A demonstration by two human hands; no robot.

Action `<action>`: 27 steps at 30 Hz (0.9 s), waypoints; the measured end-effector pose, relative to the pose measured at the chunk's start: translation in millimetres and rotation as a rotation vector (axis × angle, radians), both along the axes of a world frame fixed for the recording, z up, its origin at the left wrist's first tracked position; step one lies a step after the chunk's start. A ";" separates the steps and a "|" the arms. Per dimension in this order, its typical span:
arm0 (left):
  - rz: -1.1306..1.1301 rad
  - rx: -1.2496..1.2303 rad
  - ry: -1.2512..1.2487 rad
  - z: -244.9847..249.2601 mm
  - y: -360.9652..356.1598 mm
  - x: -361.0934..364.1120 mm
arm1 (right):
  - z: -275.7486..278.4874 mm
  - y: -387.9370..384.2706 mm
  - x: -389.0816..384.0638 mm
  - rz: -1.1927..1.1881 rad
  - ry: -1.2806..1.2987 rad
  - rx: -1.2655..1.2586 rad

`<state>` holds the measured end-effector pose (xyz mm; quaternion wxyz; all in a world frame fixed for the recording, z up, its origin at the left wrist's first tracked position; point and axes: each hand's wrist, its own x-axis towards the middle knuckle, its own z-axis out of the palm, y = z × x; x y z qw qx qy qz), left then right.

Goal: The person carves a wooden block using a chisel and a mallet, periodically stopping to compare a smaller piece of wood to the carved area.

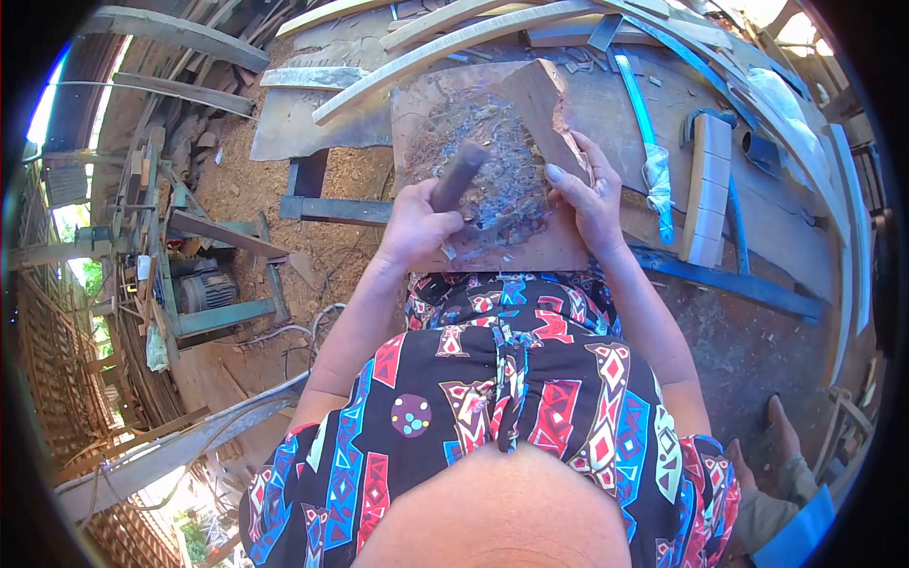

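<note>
My left hand (pixel 418 223) is closed around a dark, round stick (pixel 462 173), which points up and away from me. What the stick's lower end is like is hidden by the hand. On the other side, my right hand (pixel 591 196) grips the near end of a brown wooden board (pixel 538 102) with a rough, broken-looking edge. The board stands tilted over a flat wooden panel (pixel 413 106). Shavings and dark debris (pixel 502 142) cover the panel's middle, between my two hands.
Long curved wood strips (pixel 445 45) lie across the far workbench (pixel 601 104). To the right are a blue-handled tool wrapped in plastic (pixel 658 175) and a ribbed wooden block (pixel 708 189). A motor (pixel 206 289) sits at left. Another person's foot (pixel 782 426) shows at lower right.
</note>
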<state>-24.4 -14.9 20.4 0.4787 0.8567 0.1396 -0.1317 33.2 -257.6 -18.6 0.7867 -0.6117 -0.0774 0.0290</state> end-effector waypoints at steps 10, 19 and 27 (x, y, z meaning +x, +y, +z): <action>-0.174 0.279 -0.411 10.8 -16.3 -14.6 | 13.0 0.1 -4.1 0.023 0.073 0.056; -0.014 0.195 -0.294 -4.3 -13.1 -9.1 | 12.7 -1.2 -3.8 0.042 0.056 0.008; -0.085 -0.074 -0.191 13.6 -0.3 -20.4 | 13.9 -0.2 -2.9 0.021 -0.025 -0.029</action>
